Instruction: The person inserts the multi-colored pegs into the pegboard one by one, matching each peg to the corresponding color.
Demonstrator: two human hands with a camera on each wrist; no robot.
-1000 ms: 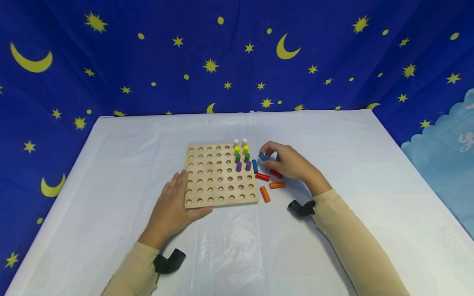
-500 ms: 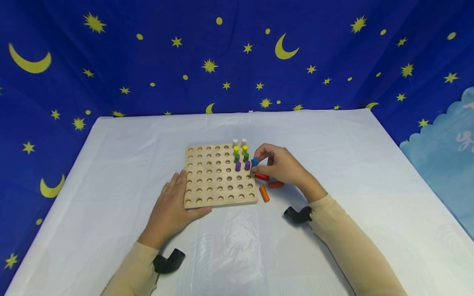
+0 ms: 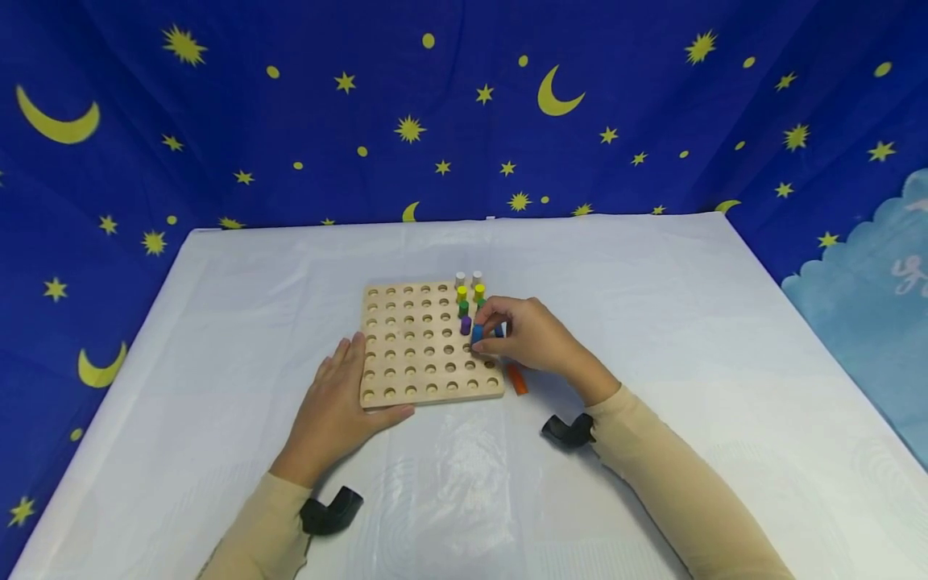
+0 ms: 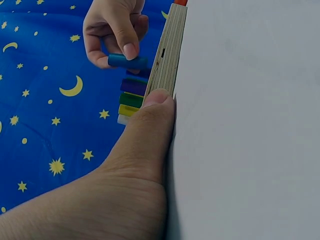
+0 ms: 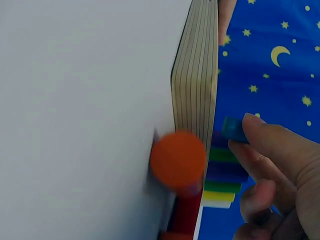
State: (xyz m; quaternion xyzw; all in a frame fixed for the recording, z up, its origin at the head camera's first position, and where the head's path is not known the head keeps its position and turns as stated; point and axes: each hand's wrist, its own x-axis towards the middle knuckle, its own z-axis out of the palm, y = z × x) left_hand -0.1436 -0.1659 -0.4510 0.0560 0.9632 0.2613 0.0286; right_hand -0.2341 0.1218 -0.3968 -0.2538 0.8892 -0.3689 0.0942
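"Right hand (image 3: pixel 540 334) first: what is it holding?"

"It is pinching a blue peg (image 3: pixel 477 334) between thumb and fingers, over the right side of the wooden board (image 3: pixel 400 362). The peg is standing roughly upright, just to the right of a purple peg (image 3: pixel 466 325)."

"Is its lower end sitting in a hole?"

"Nobody can tell; the fingers are covering that spot. Another blue piece (image 3: pixel 499 331) is showing through the gap in the hand, and whether it is standing in the board or lying beside it is unclear too."

"And the left hand (image 3: pixel 341 411)?"

"That one is grasping nothing. It is resting spread wide at the board's near left corner, fingers lying along the left side, thumb touching the near edge."

"Which pegs are standing farther back?"

"On the far right, two white pegs (image 3: pixel 460 279) are standing; nearer come two yellow pegs (image 3: pixel 461 294), then two green pegs (image 3: pixel 463 309), the right one partly hiding behind the fingers."

"Anything lying loose?"

"An orange peg (image 3: pixel 517 379) is lying on the white tabletop (image 3: pixel 435 483), just right of the board. Beyond the far edge, a blue cloth (image 3: pixel 326 121) with yellow moons and stars is hanging."
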